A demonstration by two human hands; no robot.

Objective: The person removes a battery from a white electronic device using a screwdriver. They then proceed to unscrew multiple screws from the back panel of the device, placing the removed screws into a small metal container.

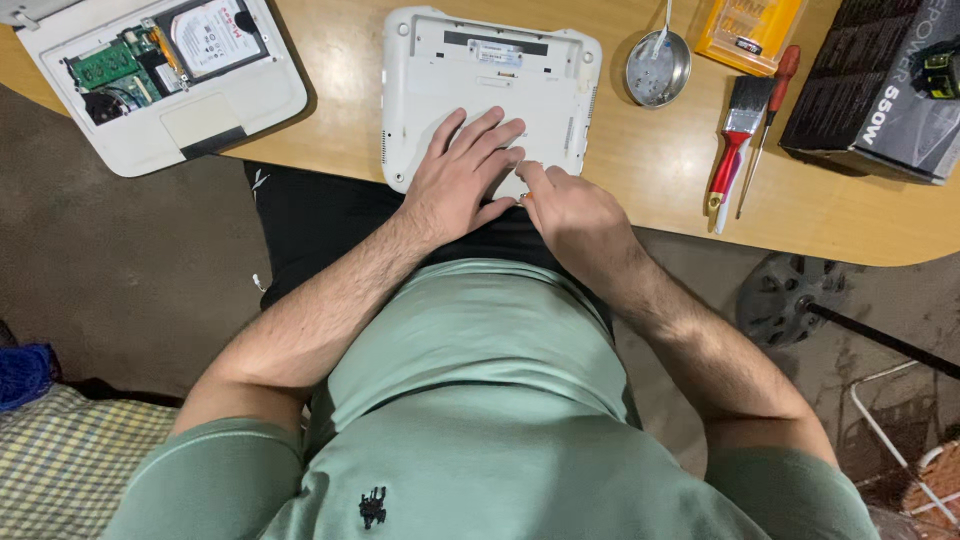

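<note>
On desk: two white laptops (490, 80) (160, 80) | left hand (460, 175) flat, open on nearer one | right hand (570, 205) pinching its edge | black box (880, 90) far right

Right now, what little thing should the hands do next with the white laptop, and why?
Probably pry gently at the near edge. The left hand lies flat on the white laptop base, steadying it, and the right hand has its fingertips pinched at that edge, with no tool held.
</note>
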